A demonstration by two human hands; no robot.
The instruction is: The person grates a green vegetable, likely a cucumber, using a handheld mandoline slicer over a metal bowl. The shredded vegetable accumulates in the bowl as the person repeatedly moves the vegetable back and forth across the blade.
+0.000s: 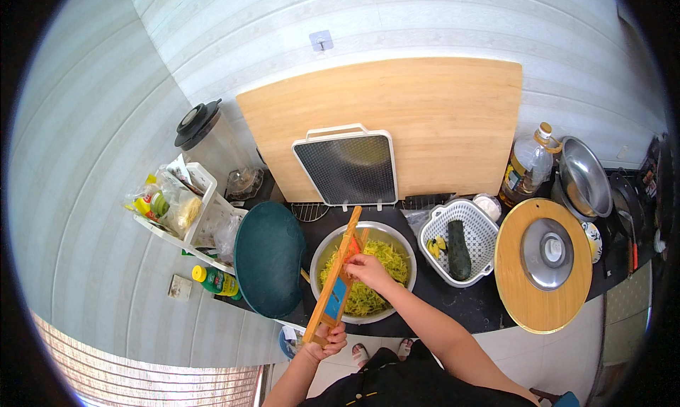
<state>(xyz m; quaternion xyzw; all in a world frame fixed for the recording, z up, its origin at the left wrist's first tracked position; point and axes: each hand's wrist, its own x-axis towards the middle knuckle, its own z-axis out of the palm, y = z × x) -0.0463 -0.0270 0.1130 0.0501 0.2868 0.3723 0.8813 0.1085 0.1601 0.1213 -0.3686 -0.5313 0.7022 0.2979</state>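
My left hand (330,342) grips the lower end of a wooden-framed hand grater (336,295), which has a blue and an orange panel. The grater is tipped on its edge and leans across a wide stainless-steel bowl (402,237). Inside the bowl lies a heap of yellow-green vegetable shreds (366,300). The fingers of my right hand (367,271) are bent against the grater beside its orange part, above the shreds. Whether anything is pinched between them is hidden.
Right of the bowl, a grey-white basket (481,237) holds a dark green squash (458,253) and small yellow pieces. Beyond it are a round wooden board (518,306) bearing a metal lid (536,258) and an oil bottle (531,163). A dark green board (270,258) stands left.
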